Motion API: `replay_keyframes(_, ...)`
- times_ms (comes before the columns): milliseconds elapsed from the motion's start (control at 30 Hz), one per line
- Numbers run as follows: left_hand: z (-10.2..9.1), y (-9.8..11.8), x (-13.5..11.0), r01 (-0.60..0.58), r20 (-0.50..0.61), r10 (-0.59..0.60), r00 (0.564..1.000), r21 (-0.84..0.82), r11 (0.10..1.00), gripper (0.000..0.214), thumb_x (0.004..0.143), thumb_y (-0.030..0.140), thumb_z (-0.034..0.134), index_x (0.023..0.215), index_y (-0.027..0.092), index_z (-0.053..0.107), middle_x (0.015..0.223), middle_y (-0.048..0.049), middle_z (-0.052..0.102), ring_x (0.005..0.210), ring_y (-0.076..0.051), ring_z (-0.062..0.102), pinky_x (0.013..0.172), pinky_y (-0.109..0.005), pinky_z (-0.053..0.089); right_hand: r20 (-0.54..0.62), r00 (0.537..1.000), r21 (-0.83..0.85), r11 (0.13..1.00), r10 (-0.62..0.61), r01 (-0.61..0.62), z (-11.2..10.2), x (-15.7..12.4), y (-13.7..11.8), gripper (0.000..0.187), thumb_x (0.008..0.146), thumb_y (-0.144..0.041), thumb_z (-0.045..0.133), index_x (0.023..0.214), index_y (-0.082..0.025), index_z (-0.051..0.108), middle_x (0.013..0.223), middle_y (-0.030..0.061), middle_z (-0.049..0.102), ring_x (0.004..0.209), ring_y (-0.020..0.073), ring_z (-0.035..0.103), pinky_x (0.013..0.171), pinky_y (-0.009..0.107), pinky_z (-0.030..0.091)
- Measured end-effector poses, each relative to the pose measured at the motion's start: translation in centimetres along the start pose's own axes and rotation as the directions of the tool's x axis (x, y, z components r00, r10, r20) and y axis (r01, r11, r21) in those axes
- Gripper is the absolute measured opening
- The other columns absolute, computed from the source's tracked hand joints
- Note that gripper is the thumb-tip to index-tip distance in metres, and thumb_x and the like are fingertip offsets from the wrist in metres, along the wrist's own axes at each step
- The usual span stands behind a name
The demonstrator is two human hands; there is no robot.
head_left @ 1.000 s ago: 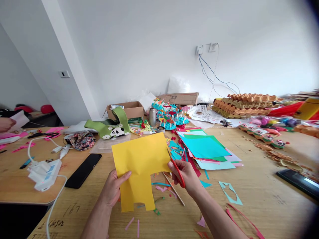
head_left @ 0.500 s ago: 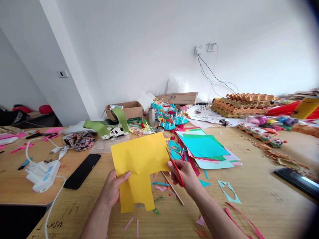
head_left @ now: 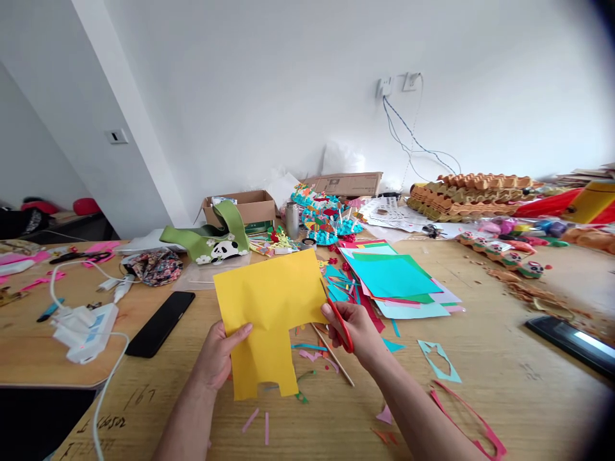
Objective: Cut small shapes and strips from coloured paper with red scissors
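Observation:
A sheet of yellow paper (head_left: 266, 307) stands tilted up above the table, with a large piece cut away at its lower right and a small notch in its bottom edge. My left hand (head_left: 223, 352) pinches its left side, thumb on the front. Red-handled scissors (head_left: 342, 328) are in my right hand (head_left: 354, 333), beside the paper's right edge. Their blades point up and lie close along that edge; whether they are apart I cannot tell. My right thumb and fingers also sit at the paper's lower right corner.
Coloured paper sheets (head_left: 394, 278) lie stacked beyond my right hand. A wooden stick (head_left: 332, 354) and paper scraps (head_left: 439, 360) are scattered nearby. On the left are a black phone (head_left: 161, 323) and a white power strip (head_left: 91, 333) with cables. Egg trays (head_left: 473, 195) stand at the back right.
The view has shifted slightly, so the whole table sits a little higher in the picture. Both hands, the yellow paper and the scissors keep nearly the same places relative to each other.

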State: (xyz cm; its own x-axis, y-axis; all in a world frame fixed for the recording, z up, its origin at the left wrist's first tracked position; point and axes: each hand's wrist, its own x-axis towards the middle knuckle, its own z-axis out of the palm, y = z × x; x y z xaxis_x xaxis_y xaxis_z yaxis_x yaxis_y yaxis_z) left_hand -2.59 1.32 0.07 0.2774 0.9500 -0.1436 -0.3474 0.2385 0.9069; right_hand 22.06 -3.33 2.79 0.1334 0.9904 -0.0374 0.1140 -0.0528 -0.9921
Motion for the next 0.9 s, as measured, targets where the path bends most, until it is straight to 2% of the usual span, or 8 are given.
replay_keyframes(167,0.21,0.07,0.03,0.014,0.018,-0.014,1.000,-0.010,1.000,0.035,0.062,0.024,0.076,0.094,0.012,0.067,0.093,-0.0117,0.071,0.085,-0.029,0.067,0.078,-0.039,0.051,0.002,1.000,-0.012,1.000,0.002,-0.002,0.02,0.09,0.23,0.043,0.070,-0.056,0.062,0.054,-0.018,0.047,0.042,-0.0029,0.053,0.034,0.0094,0.047,0.034,0.019,0.026)
replay_keyframes(300,0.30,0.11,-0.01,0.004,0.004,-0.004,1.000,-0.003,1.000,0.036,0.062,0.024,0.076,0.094,0.012,0.067,0.093,-0.0121,0.071,0.085,-0.029,0.066,0.077,-0.039,0.051,0.016,1.000,-0.006,1.000,-0.022,0.022,0.00,-0.01,0.17,0.044,0.071,-0.056,0.061,0.054,-0.018,0.047,0.042,-0.0027,0.052,0.036,0.0096,0.048,0.035,0.019,0.028)
replay_keyframes(633,0.37,0.12,-0.04,-0.002,-0.002,0.002,1.000,-0.010,1.000,0.039,0.060,0.023,0.077,0.095,0.010,0.066,0.093,-0.0131,0.071,0.086,-0.030,0.066,0.077,-0.040,0.052,0.022,1.000,0.014,1.000,0.006,-0.006,-0.02,-0.09,-0.08,0.046,0.068,-0.061,0.061,0.058,-0.018,0.050,0.046,-0.0022,0.053,0.039,0.0105,0.050,0.036,0.019,0.030)
replay_keyframes(900,0.41,0.29,-0.06,0.007,-0.021,-0.007,1.000,-0.007,1.000,0.041,0.057,0.023,0.078,0.094,0.011,0.067,0.098,-0.0143,0.070,0.090,-0.031,0.065,0.079,-0.041,0.051,0.075,0.997,-0.025,0.999,-0.037,0.039,-0.07,-0.18,-0.31,0.048,0.069,-0.064,0.057,0.059,-0.018,0.050,0.048,-0.0008,0.055,0.043,0.0108,0.050,0.040,0.020,0.034)
